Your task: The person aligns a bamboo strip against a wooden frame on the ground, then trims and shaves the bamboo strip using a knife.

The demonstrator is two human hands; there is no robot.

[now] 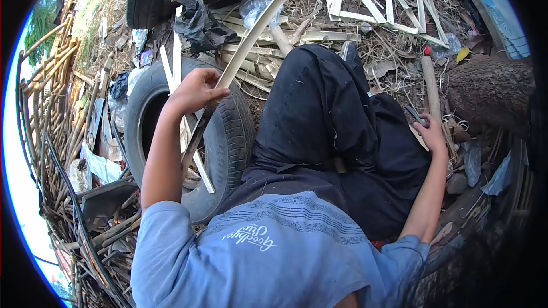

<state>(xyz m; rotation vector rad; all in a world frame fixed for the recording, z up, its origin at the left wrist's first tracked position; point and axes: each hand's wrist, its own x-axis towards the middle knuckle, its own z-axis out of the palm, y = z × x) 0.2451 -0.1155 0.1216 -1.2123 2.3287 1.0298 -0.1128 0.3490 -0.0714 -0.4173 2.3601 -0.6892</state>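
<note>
One long split-bamboo strip (251, 40) slants over the car tyre (237, 131) at left, pinched between thumb and fingers of the left hand (200, 91) — likely partway along so both ends stay free. Right of the dark-trousered knees (311, 85), the right hand (431, 133) grips a slim knife-like tool (415, 115), apparently held low to clear the strip. Littered earth (394, 88) carries a strip lattice (399, 26) far right. Outdoors, a stick fence (43, 108) rises left — a rough-barked log (491, 88) lies right.
</note>
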